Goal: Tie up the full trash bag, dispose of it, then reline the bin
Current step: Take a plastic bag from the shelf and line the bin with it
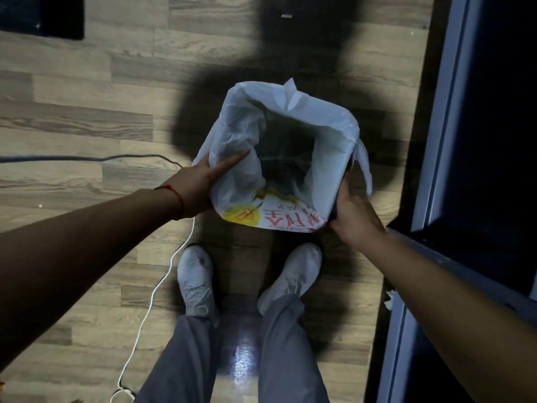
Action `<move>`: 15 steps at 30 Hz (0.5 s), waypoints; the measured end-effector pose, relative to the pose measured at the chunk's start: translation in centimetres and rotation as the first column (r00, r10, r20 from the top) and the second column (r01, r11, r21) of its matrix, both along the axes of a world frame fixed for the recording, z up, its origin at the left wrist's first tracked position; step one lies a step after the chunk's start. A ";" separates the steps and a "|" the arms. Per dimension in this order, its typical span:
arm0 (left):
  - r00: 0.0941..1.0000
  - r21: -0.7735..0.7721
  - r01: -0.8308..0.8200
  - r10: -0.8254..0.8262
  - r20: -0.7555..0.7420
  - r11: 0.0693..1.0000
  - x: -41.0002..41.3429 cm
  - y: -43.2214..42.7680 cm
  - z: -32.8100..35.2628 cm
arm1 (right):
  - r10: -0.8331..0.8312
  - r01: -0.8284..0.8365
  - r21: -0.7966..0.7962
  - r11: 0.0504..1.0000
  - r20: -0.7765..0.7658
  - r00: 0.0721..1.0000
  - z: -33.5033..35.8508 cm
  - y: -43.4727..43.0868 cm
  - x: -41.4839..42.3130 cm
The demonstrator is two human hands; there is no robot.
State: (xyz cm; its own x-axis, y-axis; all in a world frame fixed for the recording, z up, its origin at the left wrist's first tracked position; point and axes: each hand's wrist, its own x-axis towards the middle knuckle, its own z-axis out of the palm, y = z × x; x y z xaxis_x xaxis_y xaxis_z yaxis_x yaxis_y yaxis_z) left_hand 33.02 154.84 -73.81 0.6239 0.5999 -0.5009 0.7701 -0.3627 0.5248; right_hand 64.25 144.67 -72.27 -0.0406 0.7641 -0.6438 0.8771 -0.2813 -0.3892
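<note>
A white plastic bag [328, 123] with red and yellow print lines the dark bin [286, 152], which stands on the wood floor in front of my feet. The bag's edge is folded over the rim on most sides, and one handle sticks up at the far side. My left hand [200, 178] grips the bag's edge at the bin's left side, with the thumb pointing into the opening. My right hand [353, 213] holds the bin's near right corner over the bag. The inside of the bin looks dark, and I see no rubbish in it.
A white cable [158, 283] and a grey cable [87, 158] run across the floor to the left. A dark door or cabinet front [476, 141] stands close on the right. A black mat [40, 16] lies at the far left. My white shoes [194, 277] are just behind the bin.
</note>
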 end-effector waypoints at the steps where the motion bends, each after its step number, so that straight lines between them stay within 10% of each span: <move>1: 1.000 0.031 -0.002 0.003 -0.007 1.000 -0.1 -0.1 -0.1 | -0.001 0.001 0.006 1.000 0.049 0.999 -0.4 -0.1 -0.1; 8: 0.999 0.097 0.052 -0.052 -0.001 0.994 0.5 1.0 2.5 | -0.126 0.169 0.223 0.960 -0.198 0.972 0.5 -0.1 1.2; 15: 0.999 0.305 -0.016 0.024 -0.023 0.952 0.3 0.8 6.5 | -0.064 0.071 0.479 0.875 -0.031 0.997 6.0 1.7 -2.3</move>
State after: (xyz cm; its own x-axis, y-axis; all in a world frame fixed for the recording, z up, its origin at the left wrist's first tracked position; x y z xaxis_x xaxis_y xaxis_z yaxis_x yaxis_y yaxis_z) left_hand 33.35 155.69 -67.26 0.5996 0.7385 -0.3085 0.7906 -0.4867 0.3716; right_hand 61.99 146.37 -66.25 0.0165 0.9801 -0.1978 0.8565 -0.1159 -0.5030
